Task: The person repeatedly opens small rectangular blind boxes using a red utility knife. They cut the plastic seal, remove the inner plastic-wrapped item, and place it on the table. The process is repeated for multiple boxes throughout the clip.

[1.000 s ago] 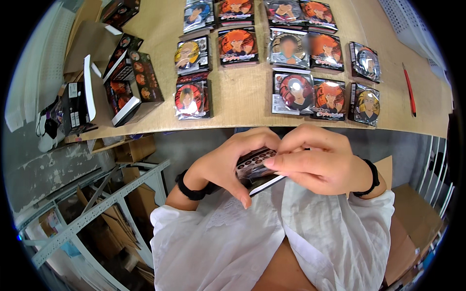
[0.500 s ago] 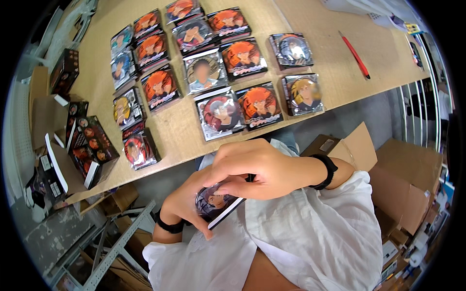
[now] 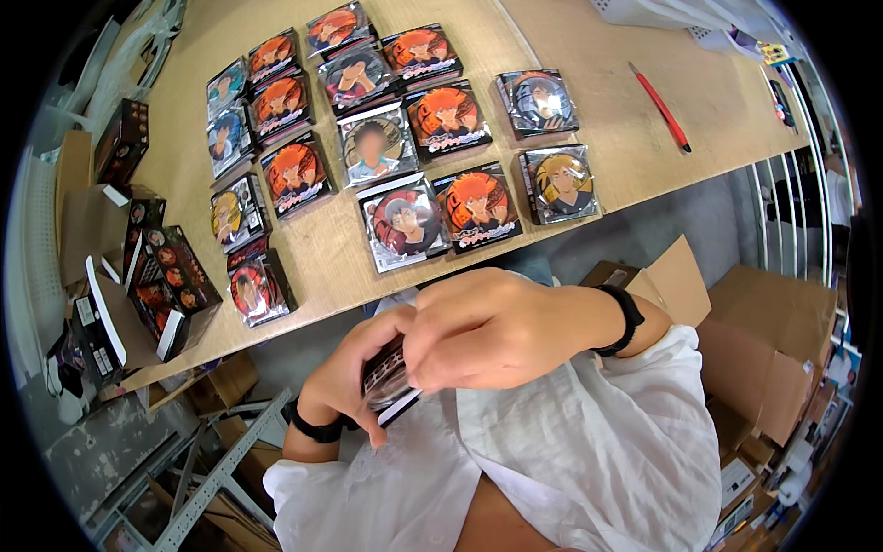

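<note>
Over my lap, in front of the table edge, my left hand (image 3: 348, 370) is closed around a small dark box (image 3: 382, 366) with a white edge. A shiny, see-through wrapped piece (image 3: 391, 388) lies against the box, its picture side hidden. My right hand (image 3: 492, 333) reaches across from the right, its fingers curled and pressed together at the box's upper side. What they pinch is covered by the hand. Nearest on the table are a wrapped round badge (image 3: 403, 219) with a grey-haired figure and an orange-and-black box (image 3: 478, 204).
Rows of small boxes and wrapped round badges (image 3: 372, 147) cover the table's (image 3: 317, 262) middle. A red pen-like tool (image 3: 660, 109) lies at the right. Opened dark cartons (image 3: 170, 271) stand at the left edge. Brown cardboard boxes (image 3: 768, 340) sit below right, and a metal frame (image 3: 230, 469) below left.
The round badge picture that showed on the box in my left hand is now turned out of sight. My right hand has rotated and closed over the box's top; both hands shifted slightly left.
</note>
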The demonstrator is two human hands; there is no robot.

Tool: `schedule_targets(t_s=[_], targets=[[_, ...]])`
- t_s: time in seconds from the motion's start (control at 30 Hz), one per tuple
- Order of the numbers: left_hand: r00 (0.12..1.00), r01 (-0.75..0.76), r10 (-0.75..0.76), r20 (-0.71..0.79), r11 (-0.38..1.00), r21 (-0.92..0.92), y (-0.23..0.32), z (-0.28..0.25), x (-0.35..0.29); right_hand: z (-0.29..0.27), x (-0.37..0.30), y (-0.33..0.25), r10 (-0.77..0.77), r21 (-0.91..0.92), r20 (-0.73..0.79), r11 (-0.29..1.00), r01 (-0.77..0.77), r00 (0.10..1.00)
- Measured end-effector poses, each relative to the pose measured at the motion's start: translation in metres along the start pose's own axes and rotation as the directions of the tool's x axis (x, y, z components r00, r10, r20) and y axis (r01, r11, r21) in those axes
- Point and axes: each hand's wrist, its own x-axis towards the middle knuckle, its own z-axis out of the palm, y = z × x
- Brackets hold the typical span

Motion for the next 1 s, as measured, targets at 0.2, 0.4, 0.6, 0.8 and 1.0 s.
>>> schedule_targets(t_s=[0.2,0.4,0.6,0.8,1.0], targets=[[0.993,-0.096,0.088,0.074,0.989,0.114,0.006,-0.001,0.007,-0.008,0.003,-0.007,0.077,0.0,0.108,0.997,-0.077,0.991],[0.988,-0.152,0.148,0.035,0.973,0.174,0.004,0.002,0.009,-0.018,0.011,-0.013,0.194,-0.118,0.245,0.978,-0.169,0.95],[0.938,-0.344,0.329,0.111,0.843,0.413,0.004,-0.002,0.012,-0.013,0.021,-0.011,0.315,-0.192,0.409,0.947,-0.256,0.856],[0.932,-0.349,0.359,0.053,0.846,0.402,-0.002,-0.005,0.008,-0.003,0.022,0.0,0.18,-0.196,0.378,0.974,-0.111,0.908],[0.922,-0.317,0.381,-0.068,0.844,0.433,-0.003,-0.003,0.001,0.003,0.011,-0.01,0.114,-0.369,0.336,0.929,0.019,0.935]])
